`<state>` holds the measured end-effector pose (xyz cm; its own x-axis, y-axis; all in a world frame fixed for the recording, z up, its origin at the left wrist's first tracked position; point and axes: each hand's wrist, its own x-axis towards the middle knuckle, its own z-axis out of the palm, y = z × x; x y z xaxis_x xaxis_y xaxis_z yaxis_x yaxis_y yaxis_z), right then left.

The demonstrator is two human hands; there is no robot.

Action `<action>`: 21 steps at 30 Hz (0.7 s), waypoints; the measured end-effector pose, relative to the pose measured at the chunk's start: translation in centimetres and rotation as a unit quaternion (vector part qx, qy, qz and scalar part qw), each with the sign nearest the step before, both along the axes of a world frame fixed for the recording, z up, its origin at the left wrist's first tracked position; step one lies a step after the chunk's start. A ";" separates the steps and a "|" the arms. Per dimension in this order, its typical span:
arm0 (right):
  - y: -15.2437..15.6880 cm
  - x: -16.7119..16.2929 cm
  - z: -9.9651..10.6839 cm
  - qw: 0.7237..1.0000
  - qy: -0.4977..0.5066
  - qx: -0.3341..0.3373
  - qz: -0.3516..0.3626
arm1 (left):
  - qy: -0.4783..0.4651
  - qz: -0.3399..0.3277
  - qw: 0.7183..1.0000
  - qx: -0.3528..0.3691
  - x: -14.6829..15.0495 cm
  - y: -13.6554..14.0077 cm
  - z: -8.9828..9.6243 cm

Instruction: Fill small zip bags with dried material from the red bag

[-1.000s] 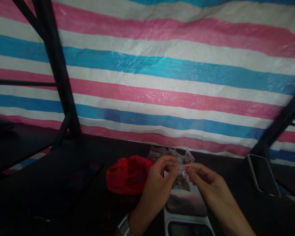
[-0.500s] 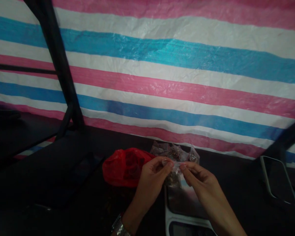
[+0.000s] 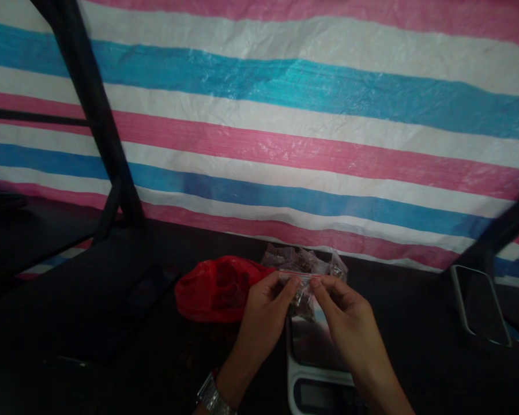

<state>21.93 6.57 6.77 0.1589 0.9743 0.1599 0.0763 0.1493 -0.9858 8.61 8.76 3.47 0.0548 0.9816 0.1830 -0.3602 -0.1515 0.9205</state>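
A small clear zip-lock bag point(image 3: 303, 304) with small brownish metallic-looking pieces inside hangs between my two hands. My left hand point(image 3: 266, 314), a metal watch on its wrist, pinches the bag's top strip between thumb and fingers. On the strip's other side my right hand point(image 3: 348, 311) pinches it the same way. Below the bag lies a digital scale point(image 3: 292, 369) with a dark plate, partly covered by my right hand. A red plastic bag point(image 3: 211, 291) sits open just left of my left hand. Behind my fingers are several filled small bags point(image 3: 279, 253).
A phone point(image 3: 480, 305) lies at the right of the black table point(image 3: 177, 239). Dark frame posts point(image 3: 97, 121) stand left and right in front of a striped plastic sheet point(image 3: 285, 144). A dark flat object is dimly visible at left.
My fingers have shifted along the bag's top strip, which now shows as a straighter line. The whole view has moved slightly, with things appearing a little further left and higher.
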 end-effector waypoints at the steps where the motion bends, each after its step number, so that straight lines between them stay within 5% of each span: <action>1: 0.0 0.0 0.0 1.000 -0.002 -0.001 0.001 | 0.003 0.001 1.000 0.002 0.1 0.0 0.0; 5: -0.2 0.9 0.5 1.000 -0.010 -0.002 -0.003 | 0.019 0.011 1.000 0.012 0.3 -0.1 0.3; 12: -0.1 5.2 -0.6 0.988 -0.102 -0.081 -0.085 | 0.048 0.139 0.989 0.029 -0.3 0.0 0.9; 21: 0.7 8.2 -2.0 0.949 -0.193 -0.052 -0.244 | 0.097 0.190 0.974 0.077 -0.1 -0.5 0.9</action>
<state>30.09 7.25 4.80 0.5435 0.8139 0.2054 0.4700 -0.0924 -0.8778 8.48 8.24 4.35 -0.2585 0.8999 0.3513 -0.0724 -0.3807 0.9219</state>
